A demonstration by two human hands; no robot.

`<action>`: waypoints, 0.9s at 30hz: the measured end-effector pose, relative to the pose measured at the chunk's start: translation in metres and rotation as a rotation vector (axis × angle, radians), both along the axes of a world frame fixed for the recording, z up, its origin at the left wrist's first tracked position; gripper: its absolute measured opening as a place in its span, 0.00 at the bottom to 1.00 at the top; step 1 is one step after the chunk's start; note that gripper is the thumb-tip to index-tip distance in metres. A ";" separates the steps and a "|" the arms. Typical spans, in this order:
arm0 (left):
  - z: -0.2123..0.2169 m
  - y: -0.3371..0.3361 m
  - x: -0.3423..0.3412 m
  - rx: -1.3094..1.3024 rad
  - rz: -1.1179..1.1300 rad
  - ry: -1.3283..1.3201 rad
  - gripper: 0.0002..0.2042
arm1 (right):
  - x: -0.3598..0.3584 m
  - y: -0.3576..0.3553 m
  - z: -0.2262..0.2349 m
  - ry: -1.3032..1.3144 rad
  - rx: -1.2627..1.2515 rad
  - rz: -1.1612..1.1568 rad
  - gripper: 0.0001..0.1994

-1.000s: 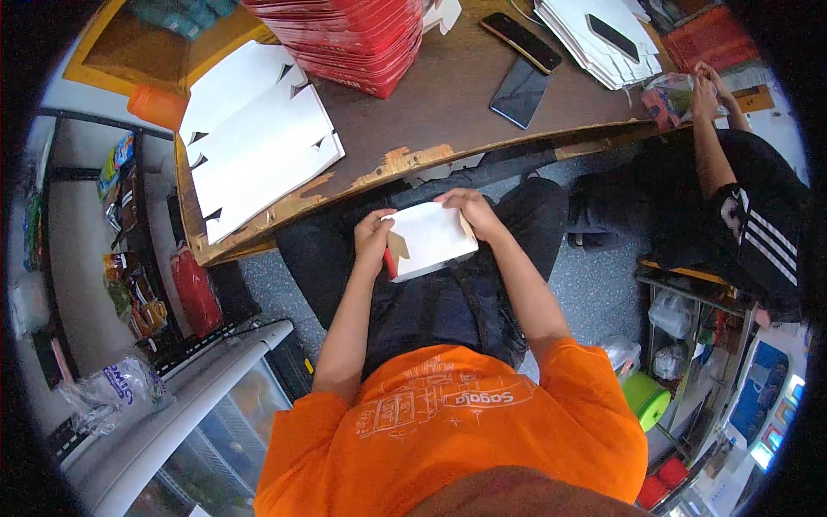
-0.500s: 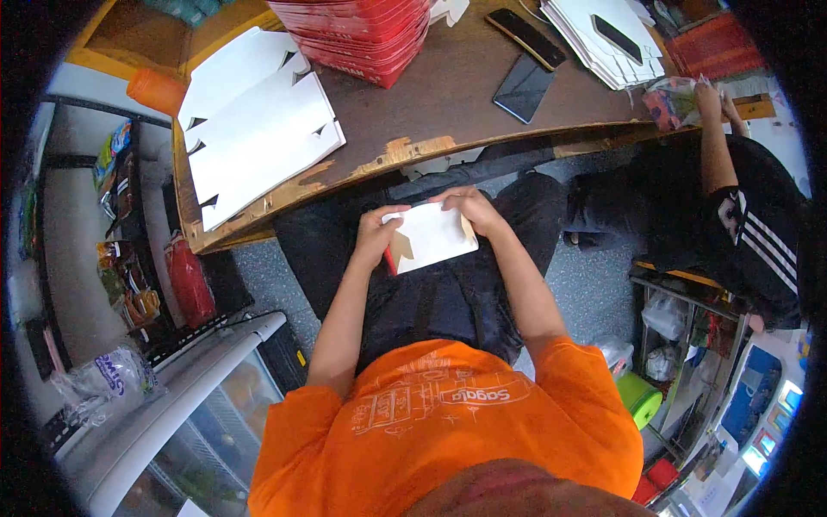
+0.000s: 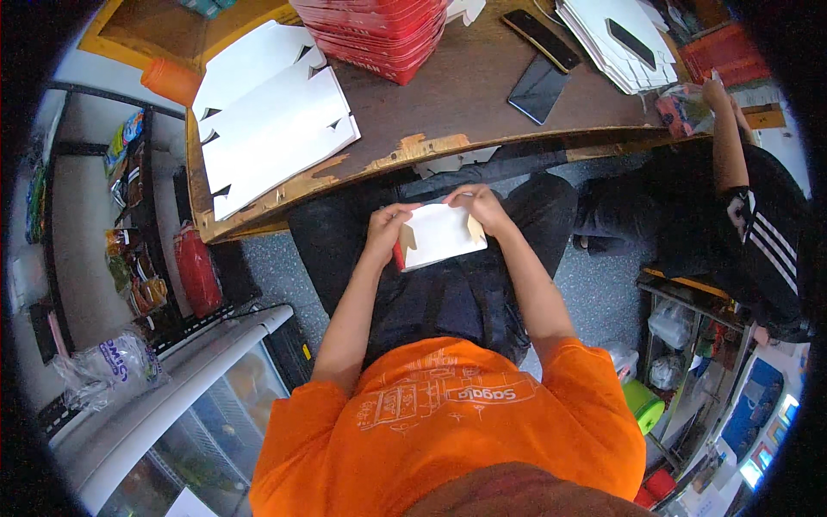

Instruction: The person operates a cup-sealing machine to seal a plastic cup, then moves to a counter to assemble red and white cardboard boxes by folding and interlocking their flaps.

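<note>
The bare left hand (image 3: 388,231) and bare right hand (image 3: 482,209) hold a shallow white-lined cardboard box (image 3: 444,234) with a red outer side.

The left hand grips the box's far left corner, the right hand its far right, with a tan flap just beside each. Beyond both hands is a dark brown wooden table (image 3: 457,103) with a chipped edge. On it, flat white slotted cardboard sheets (image 3: 267,129) lie beyond the left hand; a tall stack of red cardboard pieces (image 3: 379,39) stands ahead, between the sheets and two dark rectangular phones (image 3: 538,89) beyond the right hand. Farther right, a black phone (image 3: 631,43) rests on stacked white cardboard (image 3: 616,69).
</note>
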State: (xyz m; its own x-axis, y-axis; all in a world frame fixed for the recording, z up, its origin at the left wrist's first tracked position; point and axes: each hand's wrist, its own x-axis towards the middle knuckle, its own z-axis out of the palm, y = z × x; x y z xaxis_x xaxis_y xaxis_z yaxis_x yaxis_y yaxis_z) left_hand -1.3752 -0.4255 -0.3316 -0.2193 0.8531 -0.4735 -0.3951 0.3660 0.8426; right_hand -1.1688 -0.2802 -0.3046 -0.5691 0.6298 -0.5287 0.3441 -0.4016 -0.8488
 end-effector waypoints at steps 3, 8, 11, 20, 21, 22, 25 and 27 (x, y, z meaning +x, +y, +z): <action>0.008 0.005 0.000 -0.140 -0.016 -0.131 0.12 | 0.004 -0.003 -0.003 0.026 0.103 -0.043 0.12; -0.013 -0.003 -0.009 -0.141 -0.080 -0.144 0.12 | 0.000 -0.001 0.015 0.030 -0.075 -0.007 0.14; -0.003 -0.001 -0.008 -0.037 -0.134 -0.136 0.14 | 0.001 -0.001 0.018 -0.055 -0.158 0.044 0.15; 0.011 -0.002 -0.009 -0.105 -0.379 -0.153 0.17 | 0.007 0.000 -0.005 0.127 -0.197 0.191 0.15; 0.011 -0.001 -0.005 -0.141 -0.365 -0.102 0.16 | 0.009 0.000 -0.009 0.142 -0.210 0.202 0.17; 0.011 -0.001 -0.003 -0.177 -0.351 -0.048 0.16 | 0.009 0.001 -0.010 0.155 -0.192 0.216 0.18; 0.008 0.000 -0.002 -0.205 -0.316 0.000 0.13 | 0.008 0.000 -0.010 0.175 -0.137 0.236 0.19; -0.001 -0.003 -0.002 -0.151 -0.301 0.015 0.15 | 0.006 0.000 -0.008 0.161 -0.098 0.222 0.20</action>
